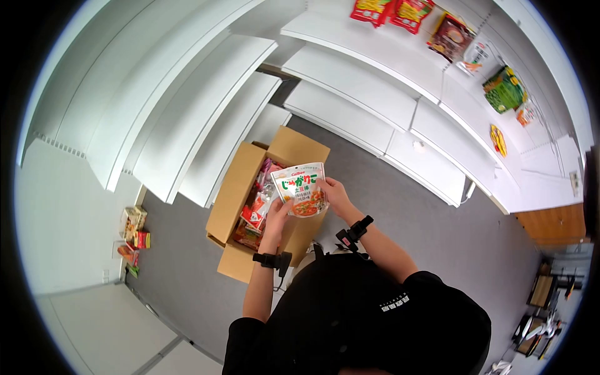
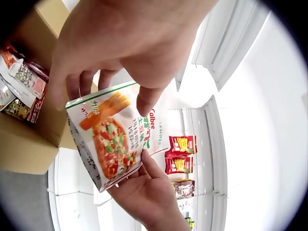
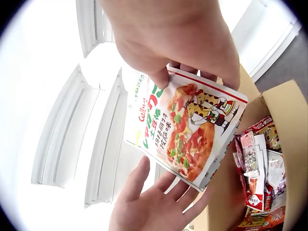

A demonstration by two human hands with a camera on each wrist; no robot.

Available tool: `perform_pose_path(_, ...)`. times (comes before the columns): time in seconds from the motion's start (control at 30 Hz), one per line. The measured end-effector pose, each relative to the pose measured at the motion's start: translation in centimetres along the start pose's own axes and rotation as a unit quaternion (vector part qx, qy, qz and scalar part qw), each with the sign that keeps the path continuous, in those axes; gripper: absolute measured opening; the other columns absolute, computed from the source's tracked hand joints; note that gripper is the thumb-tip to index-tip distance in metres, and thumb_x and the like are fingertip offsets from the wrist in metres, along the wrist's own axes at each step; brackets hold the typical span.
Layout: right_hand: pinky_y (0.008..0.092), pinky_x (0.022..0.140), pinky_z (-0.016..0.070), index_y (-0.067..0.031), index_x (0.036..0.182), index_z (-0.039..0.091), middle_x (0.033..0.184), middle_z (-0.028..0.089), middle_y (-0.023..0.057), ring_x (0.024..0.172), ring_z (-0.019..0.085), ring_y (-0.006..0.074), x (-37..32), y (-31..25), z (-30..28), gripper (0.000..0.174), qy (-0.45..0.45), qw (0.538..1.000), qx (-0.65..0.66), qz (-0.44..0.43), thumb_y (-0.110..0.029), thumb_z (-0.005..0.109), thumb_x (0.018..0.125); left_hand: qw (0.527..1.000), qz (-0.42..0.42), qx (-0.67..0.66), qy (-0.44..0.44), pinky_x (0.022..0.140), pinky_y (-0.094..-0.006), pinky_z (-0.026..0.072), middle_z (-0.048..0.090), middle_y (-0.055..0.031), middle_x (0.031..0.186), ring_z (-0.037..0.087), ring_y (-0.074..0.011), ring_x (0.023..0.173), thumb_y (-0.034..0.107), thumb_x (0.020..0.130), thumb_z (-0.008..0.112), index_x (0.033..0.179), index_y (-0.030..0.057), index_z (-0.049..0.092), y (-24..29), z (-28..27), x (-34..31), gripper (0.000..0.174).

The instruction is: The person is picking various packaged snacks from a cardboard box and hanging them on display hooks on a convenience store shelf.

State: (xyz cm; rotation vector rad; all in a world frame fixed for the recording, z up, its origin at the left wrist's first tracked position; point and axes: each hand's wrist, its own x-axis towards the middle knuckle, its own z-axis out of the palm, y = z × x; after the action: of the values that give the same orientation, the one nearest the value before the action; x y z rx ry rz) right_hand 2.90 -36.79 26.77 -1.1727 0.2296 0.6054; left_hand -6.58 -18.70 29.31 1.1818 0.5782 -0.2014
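Black T-shirt cloth (image 1: 350, 312) is seen at six o'clock; towards eleven, a white printed pouch (image 1: 301, 189) is held over a brown cardboard box (image 1: 232, 190). Left wrist view: it is pinched by the left hand (image 2: 126, 43); right wrist view: by the right hand (image 3: 175, 38).

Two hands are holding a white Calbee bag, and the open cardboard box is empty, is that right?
Not quite: the open cardboard box isn't empty. The head view shows colourful packets jumbled inside it. The rest is right: the left hand and right hand are holding a white Calbee bag.
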Motion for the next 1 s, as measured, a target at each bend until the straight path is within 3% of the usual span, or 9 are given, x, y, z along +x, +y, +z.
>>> perform_pose_path(0.07, 0.0273, 0.076, 0.05, 0.0011, 0.104, 0.059, 0.094, 0.065, 0.0058, 0.085, 0.062, 0.0126, -1.1, -1.1, -1.6, 0.025, 0.001, 0.999, 0.045, -0.011, -0.021, 0.057, 0.092, 0.995, -0.018, -0.033, -0.091, 0.079, -0.0289, 0.0462, 0.06, -0.0034, 0.111, 0.057, -0.0124, 0.097, 0.023, 0.087, 0.063, 0.12, 0.0057, 0.053, -0.5, 2.0, 0.5, 0.039)
perform_pose_path(0.17, 0.0291, 0.078, 0.0509, 0.0019, 0.107, 0.057, 0.098, 0.065, 0.0081, 0.088, 0.063, 0.0154, -1.4, -1.3, -6.0, 0.027, 0.027, 0.997, 0.076, -0.008, -0.02, 0.056, 0.092, 0.987, -0.02, -0.019, -0.156, 0.078, -0.0284, 0.0474, 0.06, -0.0038, 0.111, 0.058, -0.0127, 0.096, 0.022, 0.086, 0.064, 0.119, 0.0048, 0.053, -3.9, 3.9, 2.8, 0.039)
perform_pose_path(0.3, 0.0308, 0.08, 0.0514, 0.0025, 0.108, 0.055, 0.102, 0.064, 0.0098, 0.09, 0.063, 0.0172, -5.5, -4.5, -9.0, 0.027, 0.033, 0.986, 0.158, -0.042, -0.02, 0.055, 0.093, 0.981, -0.011, 0.087, -0.172, 0.079, -0.0275, 0.0468, 0.06, -0.0029, 0.111, 0.058, -0.0119, 0.096, 0.022, 0.085, 0.065, 0.119, 0.0053, 0.054, -3.5, 9.4, 1.1, 0.039)
perform_pose_path(0.6, 0.0287, 0.08, 0.0508, 0.0013, 0.109, 0.055, 0.099, 0.063, 0.0073, 0.089, 0.062, 0.0145, -12.7, -8.4, -19.1, 0.029, 0.02, 0.975, 0.199, -0.099, -0.022, 0.056, 0.092, 0.968, 0.04, 0.151, -0.199, 0.078, -0.0238, 0.0462, 0.063, -0.0031, 0.103, 0.059, -0.0104, 0.09, 0.021, 0.082, 0.068, 0.114, 0.0006, 0.056, -4.9, 22.0, -2.1, 0.04)
perform_pose_path(0.7, 0.0289, 0.08, 0.0501, -0.001, 0.114, 0.053, 0.104, 0.062, 0.0061, 0.092, 0.062, 0.0143, -16.1, -10.0, -23.1, 0.036, 0.034, 0.993, 0.095, -0.065, -0.026, 0.06, 0.09, 0.972, 0.069, 0.083, -0.21, 0.076, -0.0256, 0.0478, 0.063, -0.0048, 0.105, 0.059, -0.0115, 0.092, 0.023, 0.083, 0.068, 0.114, 0.0006, 0.056, -6.6, 26.2, -1.9, 0.039)
perform_pose_path(0.8, 0.0305, 0.081, 0.0495, -0.0035, 0.12, 0.05, 0.11, 0.06, 0.0057, 0.093, 0.06, 0.0147, -19.6, -11.4, -26.6, 0.045, 0.055, 0.997, -0.013, -0.054, -0.031, 0.063, 0.088, 0.972, 0.07, 0.11, -0.197, 0.076, -0.0271, 0.0485, 0.063, -0.0058, 0.106, 0.06, -0.0122, 0.093, 0.028, 0.085, 0.066, 0.115, 0.0012, 0.056, -6.9, 30.8, -2.6, 0.041)
perform_pose_path(0.9, 0.0336, 0.082, 0.0499, -0.0044, 0.123, 0.048, 0.114, 0.058, 0.0063, 0.094, 0.06, 0.0158, -22.7, -13.1, -28.7, 0.049, 0.048, 0.997, -0.007, -0.066, -0.033, 0.064, 0.087, 0.963, 0.046, 0.131, -0.229, 0.076, -0.0279, 0.0487, 0.062, -0.0063, 0.108, 0.06, -0.0128, 0.094, 0.032, 0.086, 0.065, 0.116, 0.0014, 0.055, -6.4, 35.0, -3.9, 0.044)
perform_pose_path(1.0, 0.0316, 0.079, 0.0518, -0.0017, 0.12, 0.05, 0.109, 0.061, 0.0069, 0.092, 0.061, 0.016, -24.7, -13.7, -30.6, 0.051, 0.051, 0.993, 0.034, -0.099, -0.037, 0.064, 0.086, 0.949, 0.048, 0.168, -0.261, 0.076, -0.0277, 0.0487, 0.062, -0.0062, 0.108, 0.059, -0.013, 0.094, 0.035, 0.086, 0.063, 0.116, 0.0014, 0.055, -7.1, 38.5, -4.5, 0.046)
